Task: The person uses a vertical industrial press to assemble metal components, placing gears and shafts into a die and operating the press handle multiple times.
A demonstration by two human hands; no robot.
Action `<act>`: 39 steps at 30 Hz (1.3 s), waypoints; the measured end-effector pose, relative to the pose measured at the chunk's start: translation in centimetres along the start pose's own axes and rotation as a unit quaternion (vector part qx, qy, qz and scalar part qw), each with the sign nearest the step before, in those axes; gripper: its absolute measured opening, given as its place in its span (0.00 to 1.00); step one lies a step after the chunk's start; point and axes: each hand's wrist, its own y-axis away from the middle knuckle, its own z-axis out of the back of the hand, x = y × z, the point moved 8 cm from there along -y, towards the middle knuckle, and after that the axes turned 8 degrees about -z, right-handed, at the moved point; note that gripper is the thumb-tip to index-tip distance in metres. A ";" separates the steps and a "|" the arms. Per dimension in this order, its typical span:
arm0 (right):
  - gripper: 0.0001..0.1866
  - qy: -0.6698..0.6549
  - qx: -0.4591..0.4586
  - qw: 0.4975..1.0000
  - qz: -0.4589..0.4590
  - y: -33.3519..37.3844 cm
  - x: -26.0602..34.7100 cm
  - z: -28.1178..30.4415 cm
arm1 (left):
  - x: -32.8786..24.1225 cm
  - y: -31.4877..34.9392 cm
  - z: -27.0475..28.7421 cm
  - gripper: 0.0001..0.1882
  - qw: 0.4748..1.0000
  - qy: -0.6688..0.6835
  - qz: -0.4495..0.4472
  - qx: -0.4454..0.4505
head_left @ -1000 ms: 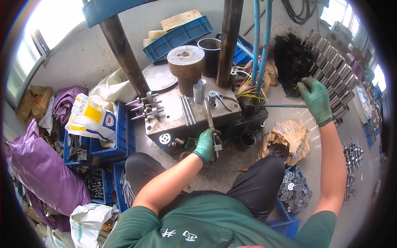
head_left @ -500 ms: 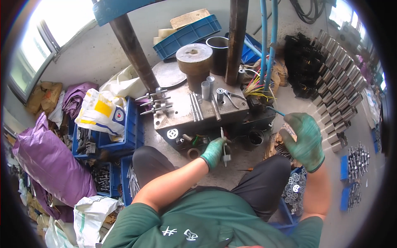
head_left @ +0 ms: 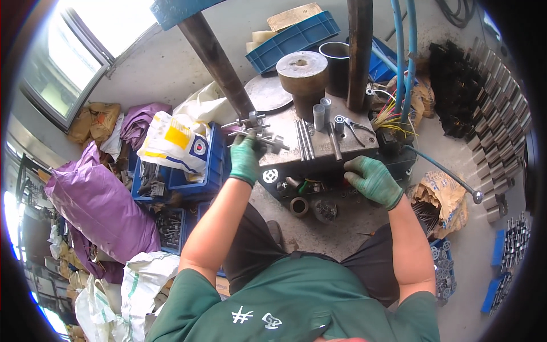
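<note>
My left hand (head_left: 245,159), in a green glove, is closed on a metal shaft (head_left: 278,145) with a thick collar, at the left end of the steel press table (head_left: 333,153). Similar metal shafts (head_left: 253,119) lie right beside it there. My right hand (head_left: 373,181), also gloved, hovers by the table's front right edge, fingers loosely curled and apart from the thumb, with nothing visible in them. Slim metal rods (head_left: 304,139), two grey cylinders (head_left: 319,117), a thicker bar (head_left: 334,142) and pliers (head_left: 356,131) rest on the table.
A heavy round steel block (head_left: 302,74) stands at the back, between the press's posts (head_left: 359,57). A ball-ended lever (head_left: 477,196) juts out at the right. Blue crates (head_left: 213,157) and a purple sack (head_left: 102,205) crowd the left. Stacked metal tubes (head_left: 493,142) stand far right.
My left hand has moved from in front of the table up to the shafts at its left, carrying the metal shaft. My right hand has come leftward, away from the lever, which now shows fully.
</note>
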 end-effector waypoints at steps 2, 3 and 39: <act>0.16 0.008 0.012 1.000 0.020 -0.6 -0.1 -1.0 | 1.1 -3.5 3.6 0.04 0.994 0.075 0.045 -0.072; 0.16 0.009 0.007 1.000 0.024 -0.9 -0.2 -1.3 | 2.1 -5.0 5.2 0.05 0.984 0.101 0.086 -0.119; 0.16 0.248 -0.287 0.922 0.075 -13.3 -5.6 -2.2 | 4.6 6.5 -7.9 0.23 0.602 -0.626 -0.355 0.346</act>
